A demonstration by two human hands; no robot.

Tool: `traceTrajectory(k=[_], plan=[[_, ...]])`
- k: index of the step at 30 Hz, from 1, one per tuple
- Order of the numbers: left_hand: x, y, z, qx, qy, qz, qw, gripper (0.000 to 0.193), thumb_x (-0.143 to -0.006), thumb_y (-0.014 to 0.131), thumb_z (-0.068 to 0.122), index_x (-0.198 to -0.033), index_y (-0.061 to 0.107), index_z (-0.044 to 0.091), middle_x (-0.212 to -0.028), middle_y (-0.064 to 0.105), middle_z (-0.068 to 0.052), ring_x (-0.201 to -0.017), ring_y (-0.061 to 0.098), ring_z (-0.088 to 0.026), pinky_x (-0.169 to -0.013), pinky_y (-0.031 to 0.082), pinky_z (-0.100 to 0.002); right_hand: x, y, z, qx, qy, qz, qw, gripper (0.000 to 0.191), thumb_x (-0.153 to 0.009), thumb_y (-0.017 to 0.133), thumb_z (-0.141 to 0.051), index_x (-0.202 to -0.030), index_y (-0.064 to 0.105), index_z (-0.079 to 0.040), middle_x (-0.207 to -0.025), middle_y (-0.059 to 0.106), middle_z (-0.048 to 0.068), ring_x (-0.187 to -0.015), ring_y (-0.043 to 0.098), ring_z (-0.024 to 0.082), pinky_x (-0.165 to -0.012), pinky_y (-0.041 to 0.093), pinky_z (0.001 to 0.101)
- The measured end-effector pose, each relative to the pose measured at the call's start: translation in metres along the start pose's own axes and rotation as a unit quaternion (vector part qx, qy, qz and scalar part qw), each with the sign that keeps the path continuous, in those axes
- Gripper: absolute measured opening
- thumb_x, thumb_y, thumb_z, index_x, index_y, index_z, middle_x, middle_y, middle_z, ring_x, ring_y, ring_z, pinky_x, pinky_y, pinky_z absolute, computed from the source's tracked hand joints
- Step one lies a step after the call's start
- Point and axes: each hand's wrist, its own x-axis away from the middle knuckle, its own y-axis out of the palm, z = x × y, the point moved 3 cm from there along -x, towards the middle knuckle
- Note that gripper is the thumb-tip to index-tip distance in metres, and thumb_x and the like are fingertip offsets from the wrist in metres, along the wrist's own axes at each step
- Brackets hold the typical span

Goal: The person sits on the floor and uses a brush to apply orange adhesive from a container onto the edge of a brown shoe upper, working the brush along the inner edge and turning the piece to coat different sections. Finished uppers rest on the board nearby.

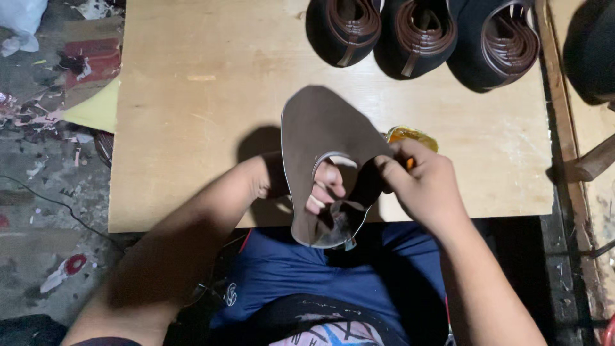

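A flat brown leather shoe upper with a curved cut-out (320, 128) is held above the near edge of the pale plywood desk (192, 96). It looks light, thin and floppy, best pinched along the cut-out's rim. The left hand (323, 186) reaches through the opening, fingers curled on it; the right hand (419, 182) pinches its right edge.

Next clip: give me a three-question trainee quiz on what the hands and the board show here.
1. True or false: the left hand has its fingers through the opening of the curved brown leather shoe-upper piece.
2. Which hand pinches that piece's edge beside the small yellow-orange object? A) left B) right C) neither
3. How many dark bundles of brown strips lie along the far edge of the pale plywood board?

Key: 1 true. 2 B, the right hand, its grip closed on the edge. 3 three.
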Motion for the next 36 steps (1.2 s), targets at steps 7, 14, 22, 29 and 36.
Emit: traceTrajectory(k=[7,14,22,29,36], plan=[[0.038,-0.008,0.035,0.218,0.268,0.058,0.937,0.067,-0.096,0.044,0.059,-0.132,0.058,0.004,-0.122,0.067,-0.010,-0.110,0.069,-0.020,-0.096,0.058,-0.040,-0.038,-0.033,-0.005,-0.028,0.006,0.080,0.996,0.016,-0.098,0.069,-0.013,-0.094,0.069,0.003,-0.074,0.064,0.004,-0.059,0.053,0.008,-0.052,0.044,0.0251],[0.027,-0.027,0.075,0.191,0.299,0.112,0.928,0.047,-0.097,0.053,0.046,-0.127,0.061,0.011,-0.110,0.069,-0.007,-0.100,0.069,-0.017,-0.083,0.060,-0.039,-0.070,-0.041,-0.024,-0.076,0.052,0.053,0.994,0.020,-0.094,0.065,-0.011,-0.110,0.070,0.000,-0.087,0.074,0.006,-0.066,0.070,0.013,-0.049,0.046,0.0263],[0.018,-0.076,0.086,0.204,0.355,0.245,0.879,0.020,-0.099,0.062,0.025,-0.101,0.059,0.005,-0.097,0.069,-0.010,-0.094,0.067,-0.022,-0.082,0.058,-0.042,-0.107,-0.019,-0.056,-0.081,-0.019,-0.103,0.991,0.033,-0.092,0.063,-0.007,-0.123,0.065,0.005,-0.105,0.073,0.010,-0.088,0.074,0.017,-0.077,0.059,0.0301],[0.058,-0.140,0.049,0.340,0.409,0.268,0.803,0.029,-0.094,0.058,0.023,-0.118,0.063,0.009,-0.114,0.067,-0.007,-0.110,0.064,-0.024,-0.100,0.051,-0.044,-0.073,-0.065,-0.049,0.073,0.058,-0.067,0.993,0.038,-0.096,0.068,-0.017,-0.133,0.073,-0.008,-0.077,0.074,0.012,-0.047,0.047,0.011,-0.044,0.040,0.0272],[0.051,-0.264,0.096,0.310,0.486,0.300,0.760,0.033,-0.094,0.065,0.027,-0.123,0.055,0.015,-0.120,0.065,-0.005,-0.117,0.065,-0.026,-0.103,0.054,-0.049,-0.055,-0.124,0.065,0.033,0.128,-0.002,0.991,0.044,-0.098,0.067,-0.016,-0.140,0.067,-0.006,-0.090,0.077,0.022,-0.044,0.046,0.012,-0.042,0.038,0.0285]])
